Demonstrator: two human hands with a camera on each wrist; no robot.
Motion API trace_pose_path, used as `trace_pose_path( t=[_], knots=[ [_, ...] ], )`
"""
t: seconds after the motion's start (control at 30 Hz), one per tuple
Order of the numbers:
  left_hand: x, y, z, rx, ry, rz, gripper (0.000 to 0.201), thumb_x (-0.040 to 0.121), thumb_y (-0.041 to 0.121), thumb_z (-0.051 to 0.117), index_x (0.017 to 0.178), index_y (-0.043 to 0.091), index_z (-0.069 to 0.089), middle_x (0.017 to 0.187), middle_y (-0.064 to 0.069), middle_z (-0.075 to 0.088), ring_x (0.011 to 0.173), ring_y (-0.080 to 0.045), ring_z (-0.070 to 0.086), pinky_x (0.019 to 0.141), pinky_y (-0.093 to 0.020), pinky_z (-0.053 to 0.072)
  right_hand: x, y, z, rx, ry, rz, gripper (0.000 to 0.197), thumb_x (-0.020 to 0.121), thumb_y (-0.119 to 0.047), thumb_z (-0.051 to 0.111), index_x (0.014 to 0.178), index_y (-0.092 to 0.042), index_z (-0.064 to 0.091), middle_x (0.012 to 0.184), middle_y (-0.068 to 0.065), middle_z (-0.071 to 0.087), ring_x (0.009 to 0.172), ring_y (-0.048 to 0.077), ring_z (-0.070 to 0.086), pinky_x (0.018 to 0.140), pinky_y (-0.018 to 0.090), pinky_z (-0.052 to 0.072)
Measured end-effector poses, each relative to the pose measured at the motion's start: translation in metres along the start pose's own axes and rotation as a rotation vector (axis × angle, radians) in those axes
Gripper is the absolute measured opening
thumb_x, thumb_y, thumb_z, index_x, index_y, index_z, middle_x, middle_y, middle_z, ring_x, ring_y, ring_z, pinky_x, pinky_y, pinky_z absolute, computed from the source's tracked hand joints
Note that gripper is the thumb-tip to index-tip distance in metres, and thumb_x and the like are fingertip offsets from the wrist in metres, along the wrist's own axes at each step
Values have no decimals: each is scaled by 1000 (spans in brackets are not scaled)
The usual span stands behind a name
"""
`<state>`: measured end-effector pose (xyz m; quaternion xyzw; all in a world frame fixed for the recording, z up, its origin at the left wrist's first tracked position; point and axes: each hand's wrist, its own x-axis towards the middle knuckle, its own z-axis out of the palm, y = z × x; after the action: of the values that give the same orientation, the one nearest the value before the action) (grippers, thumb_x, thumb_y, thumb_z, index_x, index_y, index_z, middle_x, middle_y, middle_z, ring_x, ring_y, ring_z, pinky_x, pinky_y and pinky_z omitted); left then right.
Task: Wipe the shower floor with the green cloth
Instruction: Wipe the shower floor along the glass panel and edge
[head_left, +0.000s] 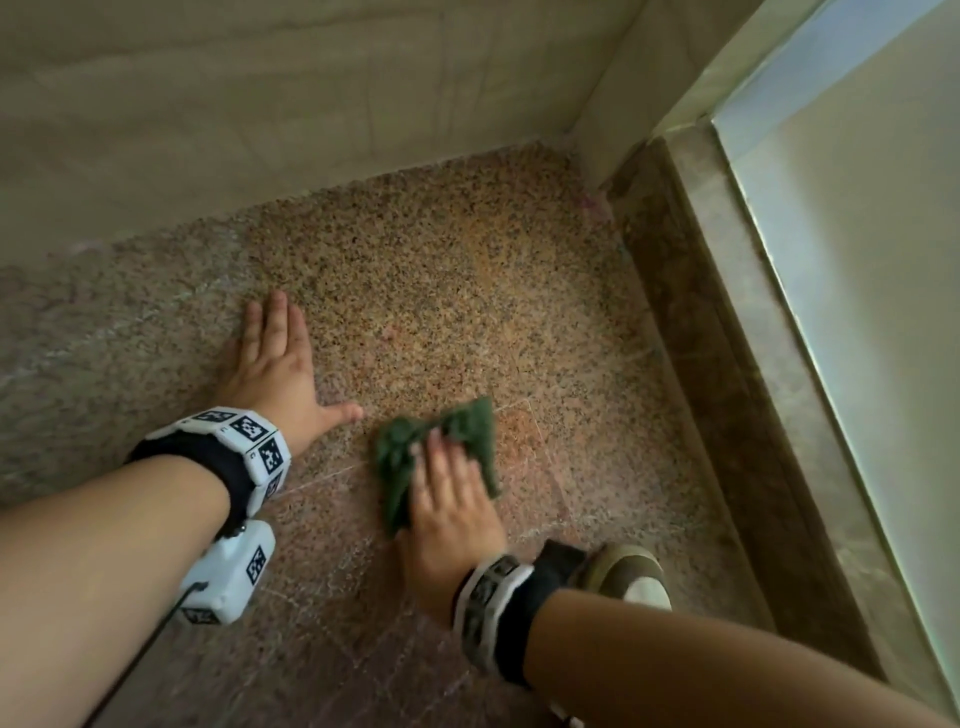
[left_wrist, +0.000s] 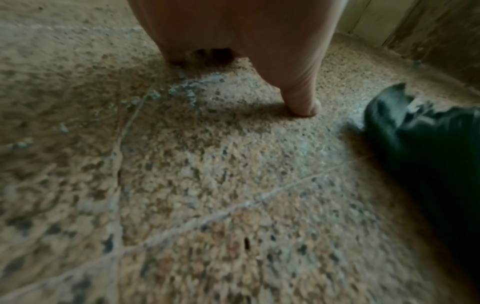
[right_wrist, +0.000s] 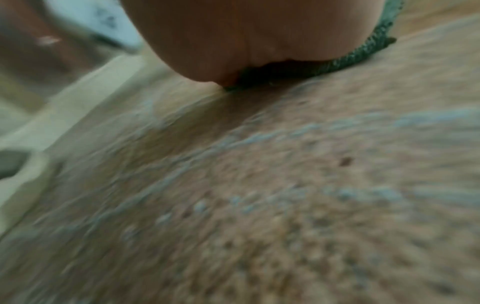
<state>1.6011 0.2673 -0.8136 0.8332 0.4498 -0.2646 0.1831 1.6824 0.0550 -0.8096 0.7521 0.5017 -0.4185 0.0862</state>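
shower floor (head_left: 441, 270): green cloth (head_left: 467, 426) under right hand (head_left: 452, 514).

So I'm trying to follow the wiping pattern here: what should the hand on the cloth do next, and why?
Probably slide the green cloth forward toward the far corner. The right hand presses it flat on the shower floor, and the speckled stretch ahead looks dry, while whitish streaks lie nearer the person. The left hand rests flat beside it, clear of that path.

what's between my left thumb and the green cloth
Only bare speckled shower floor between the left hand thumb and green cloth; head view shows it.
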Motion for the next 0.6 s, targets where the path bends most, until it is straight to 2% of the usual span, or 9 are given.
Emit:
trace_pose_path(
  t=[0.07,0.13,0.23,0.33,0.4,0.5,0.6],
  knots=[
    [-1,0,0,1,5,0,130,75,78,57,152,5,-18,159,-10,-28,147,-28,-24,121,-41,-7,-4,-7,12,-24,-31,-103,73,100,-40,21,142,-20,-35,138,-3,-52,124,16,-52,117,40,-18],
    [0,-1,2,-8,21,3,131,74,77,58,153,6,-18,160,-9,-27,147,-27,-23,120,-41,-7,-2,7,6,-55,35,-72,69,99,-41,17,142,-23,-33,140,-5,-49,127,15,-48,118,38,-17],
    [2,-3,6,-26,31,7,131,73,77,59,153,8,-18,160,-8,-27,147,-26,-23,121,-41,-6,13,61,-28,0,197,208,73,101,-40,22,145,-17,-32,148,3,-43,137,21,-39,117,37,-17],
    [2,-3,6,-21,32,4,132,73,77,60,153,8,-18,160,-8,-27,148,-26,-23,121,-42,-6,21,128,-64,124,284,572,74,102,-39,26,151,-8,-20,158,12,-28,147,28,-22,118,38,-13],
    [2,-2,5,-21,36,7,132,73,76,61,153,7,-17,160,-9,-26,148,-27,-22,121,-42,-5,19,151,-73,206,358,770,74,102,-35,32,153,-2,-10,161,15,-16,149,30,-12,119,39,-7],
    [0,-2,5,-33,46,4,132,72,75,62,154,7,-15,161,-8,-25,148,-27,-21,120,-42,-5,22,135,-67,263,421,828,76,99,-34,40,154,-1,-1,162,18,-10,149,32,-7,118,40,1],
    [1,-1,4,-20,41,-1,132,72,76,61,154,8,-17,160,-8,-27,148,-27,-22,120,-42,-5,18,89,-44,285,356,819,76,97,-38,42,152,4,9,160,20,-14,148,36,-9,119,46,5]
  ],
)
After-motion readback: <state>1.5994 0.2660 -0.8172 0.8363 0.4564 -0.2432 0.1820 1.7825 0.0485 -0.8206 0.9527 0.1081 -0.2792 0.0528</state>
